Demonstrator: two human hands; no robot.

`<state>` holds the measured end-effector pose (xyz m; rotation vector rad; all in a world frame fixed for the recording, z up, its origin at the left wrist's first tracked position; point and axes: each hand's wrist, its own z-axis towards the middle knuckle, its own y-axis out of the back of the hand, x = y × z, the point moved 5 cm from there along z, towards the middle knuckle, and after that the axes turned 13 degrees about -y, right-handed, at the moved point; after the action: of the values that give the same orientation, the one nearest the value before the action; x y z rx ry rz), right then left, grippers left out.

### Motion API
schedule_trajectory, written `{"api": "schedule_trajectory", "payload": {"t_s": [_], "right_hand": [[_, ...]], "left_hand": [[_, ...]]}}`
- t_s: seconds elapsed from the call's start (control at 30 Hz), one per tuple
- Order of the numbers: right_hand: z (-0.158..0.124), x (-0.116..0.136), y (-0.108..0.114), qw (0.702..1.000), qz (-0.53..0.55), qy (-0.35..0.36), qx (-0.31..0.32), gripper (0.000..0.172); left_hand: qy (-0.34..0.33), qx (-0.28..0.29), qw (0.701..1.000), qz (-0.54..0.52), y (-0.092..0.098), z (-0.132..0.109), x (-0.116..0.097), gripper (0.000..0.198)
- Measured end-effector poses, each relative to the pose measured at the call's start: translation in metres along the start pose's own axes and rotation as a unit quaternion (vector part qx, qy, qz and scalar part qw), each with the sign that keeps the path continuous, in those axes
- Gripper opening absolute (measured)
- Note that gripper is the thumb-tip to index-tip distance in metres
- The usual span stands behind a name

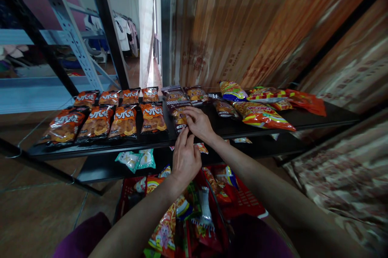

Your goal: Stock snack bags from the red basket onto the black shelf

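A brown snack bag (pixel 176 113) with a checkered top edge lies at the front of the black upper shelf (pixel 212 126). My right hand (pixel 199 123) grips its right side, fingers bent over the face. From below, my left hand (pixel 186 161) has its fingertips at the bag's lower front corner, close against the right fingers; the thumb is partly hidden. Two more brown bags, one at the back left (pixel 174 94) and one beside it (pixel 195 94), lie behind. Another brown bag (pixel 224 108) rests to the right of my right hand.
Orange-and-black snack bags (pixel 124 121) form two rows on the left. Colourful bags (pixel 262 115) lie at the shelf's right. The lower shelf (pixel 97 167) bears green packets (pixel 147 158). Below me stands a red basket (pixel 245 203) with mixed snacks. Black posts and a patterned curtain (pixel 236 27) border the shelf.
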<state>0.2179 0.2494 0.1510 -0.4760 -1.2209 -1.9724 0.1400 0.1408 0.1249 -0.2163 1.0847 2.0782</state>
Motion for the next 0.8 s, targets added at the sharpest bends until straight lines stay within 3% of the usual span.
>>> {"api": "schedule_trajectory", "payload": {"t_s": [0.17,0.3,0.4,0.53,0.8], "right_hand": [[-0.038,0.019,-0.001,0.993,0.059,0.100,0.004,0.031],[-0.056,0.022,0.000,0.991,0.079,0.109,0.009,0.033],[-0.054,0.023,0.005,0.989,0.087,0.116,0.007,0.033],[-0.046,0.025,0.018,0.989,0.087,0.122,0.007,0.034],[-0.071,0.038,0.049,0.990,0.047,0.135,0.019,0.033]], "left_hand": [[0.010,0.050,0.996,-0.071,-0.006,-0.053,0.006,0.032],[0.051,0.127,0.985,-0.100,-0.024,-0.096,0.022,0.033],[0.082,0.139,0.982,-0.098,-0.031,-0.104,0.037,0.034],[0.103,0.131,0.982,-0.093,-0.035,-0.097,0.047,0.034],[0.154,0.147,0.968,-0.134,-0.036,-0.130,0.043,0.032]]}}
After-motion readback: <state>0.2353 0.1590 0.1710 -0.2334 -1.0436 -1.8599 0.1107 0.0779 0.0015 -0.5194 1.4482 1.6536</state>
